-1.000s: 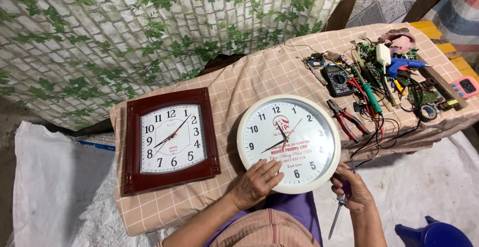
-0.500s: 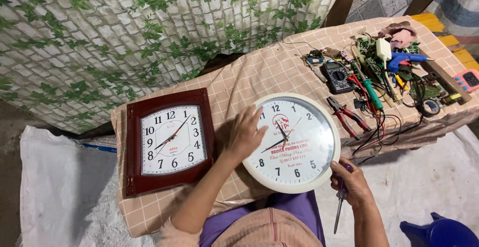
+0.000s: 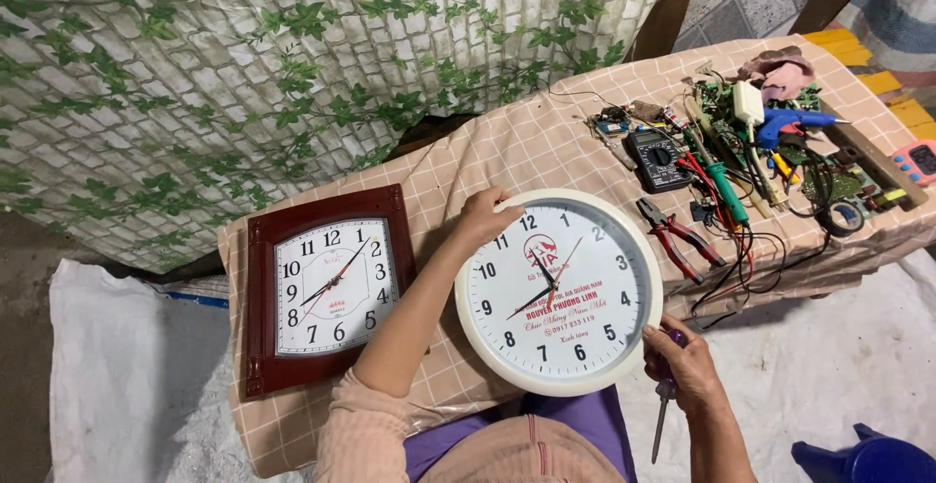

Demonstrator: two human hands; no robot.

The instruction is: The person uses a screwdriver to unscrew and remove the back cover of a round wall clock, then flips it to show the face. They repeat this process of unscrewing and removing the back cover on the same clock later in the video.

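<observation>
A round white wall clock [image 3: 559, 291] lies face up on the checked tablecloth [image 3: 468, 161] in front of me. My left hand [image 3: 485, 216] grips its upper left rim. My right hand [image 3: 682, 366] touches the clock's lower right rim and is closed around a screwdriver [image 3: 663, 400] that points down past the table's edge. A square clock with a dark red wooden frame [image 3: 330, 286] lies to the left, apart from both hands.
Red-handled pliers [image 3: 673, 236], a multimeter [image 3: 658, 158], a blue glue gun [image 3: 785, 125], circuit boards and tangled wires crowd the table's right end. A brick-pattern wall with ivy [image 3: 292, 64] stands behind. A blue plastic object [image 3: 868, 459] sits on the floor at lower right.
My left hand slid from the clock's lower left edge up over its face to the upper left rim. The round clock shifted slightly. My right hand kept the screwdriver.
</observation>
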